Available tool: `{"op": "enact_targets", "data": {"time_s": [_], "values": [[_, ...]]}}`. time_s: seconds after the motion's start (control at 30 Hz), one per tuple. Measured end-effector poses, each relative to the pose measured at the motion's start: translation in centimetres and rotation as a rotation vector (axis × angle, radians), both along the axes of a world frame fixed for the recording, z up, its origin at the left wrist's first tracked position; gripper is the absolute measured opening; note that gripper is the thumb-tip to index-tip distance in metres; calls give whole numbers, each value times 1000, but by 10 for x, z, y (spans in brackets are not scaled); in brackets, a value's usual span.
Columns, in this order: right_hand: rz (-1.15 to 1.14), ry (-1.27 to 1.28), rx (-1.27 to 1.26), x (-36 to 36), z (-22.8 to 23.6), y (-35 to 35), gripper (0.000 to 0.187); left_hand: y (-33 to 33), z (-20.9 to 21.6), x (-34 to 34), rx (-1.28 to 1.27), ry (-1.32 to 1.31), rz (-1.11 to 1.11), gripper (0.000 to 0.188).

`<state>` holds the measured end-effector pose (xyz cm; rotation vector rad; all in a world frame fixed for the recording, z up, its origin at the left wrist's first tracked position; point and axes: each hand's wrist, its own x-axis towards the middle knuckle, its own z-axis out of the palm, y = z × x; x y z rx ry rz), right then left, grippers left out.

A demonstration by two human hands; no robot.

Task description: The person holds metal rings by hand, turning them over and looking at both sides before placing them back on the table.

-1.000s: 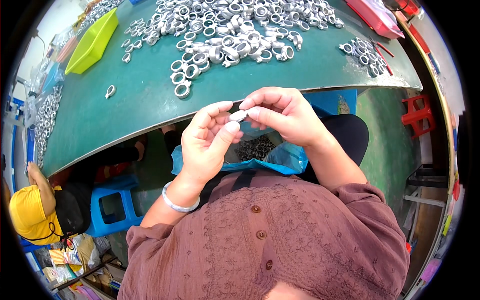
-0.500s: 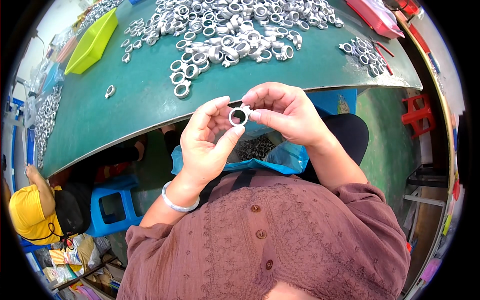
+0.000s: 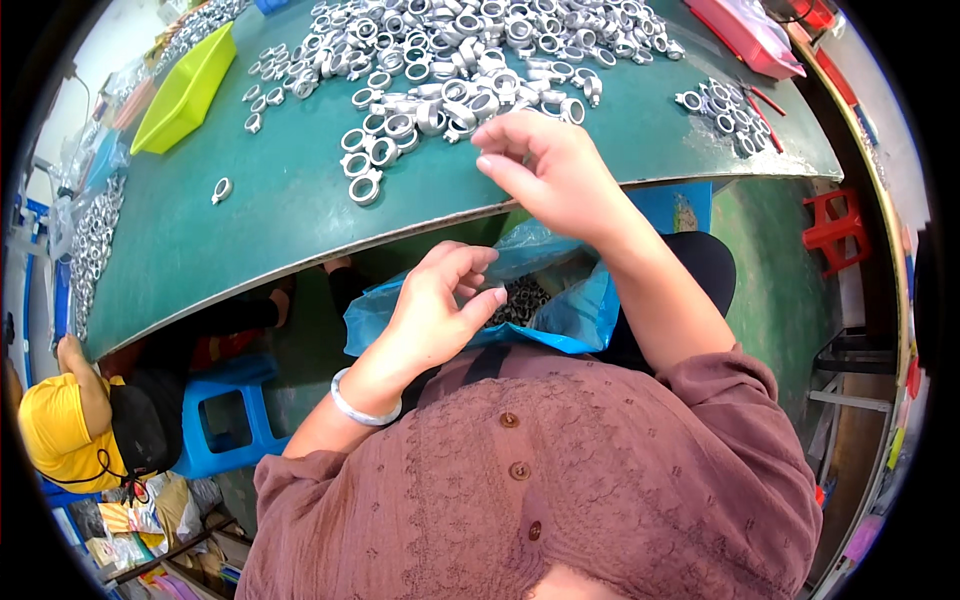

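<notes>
Over the blue plastic bag (image 3: 365, 318) in my lap, my left hand (image 3: 437, 305) is open, its thumb apart from the bent fingers and nothing visible between them. Dark small parts (image 3: 520, 299) lie inside the bag, partly covered by that hand. My right hand (image 3: 550, 172) reaches over the table's near edge toward a heap of silver metal ring clamps (image 3: 455, 88). Its fingers are curled but apart from the thumb, and no clamp shows in it. The closest clamps lie just beyond its fingertips.
The green table (image 3: 290, 190) carries a lone ring clamp (image 3: 222, 189), a smaller cluster (image 3: 725, 115), red-handled pliers (image 3: 765, 105), a yellow-green tray (image 3: 185, 90) and a pink bin (image 3: 745, 40). A person in yellow (image 3: 65, 430) sits at left beside a blue stool (image 3: 230, 415).
The ring clamp that both hands held has left them. My right hand has moved up over the table toward the heap; my left hand has lowered over the bag.
</notes>
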<state>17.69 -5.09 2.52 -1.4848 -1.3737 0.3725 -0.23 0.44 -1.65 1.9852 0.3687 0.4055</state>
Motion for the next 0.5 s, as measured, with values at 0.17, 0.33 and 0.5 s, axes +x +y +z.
{"op": "enact_targets", "data": {"time_s": [0.17, 0.33, 0.5], "values": [[-292, -500, 86, 1, 0, 31, 19, 0, 7, -1, -87, -2, 44, 28], [-365, -574, 23, 4, -3, 40, 17, 2, 5, -4, -120, -33, 54, 26], [-132, -92, 5, 1, -2, 24, 13, -1, 7, -4, -474, -195, 114, 28]]}}
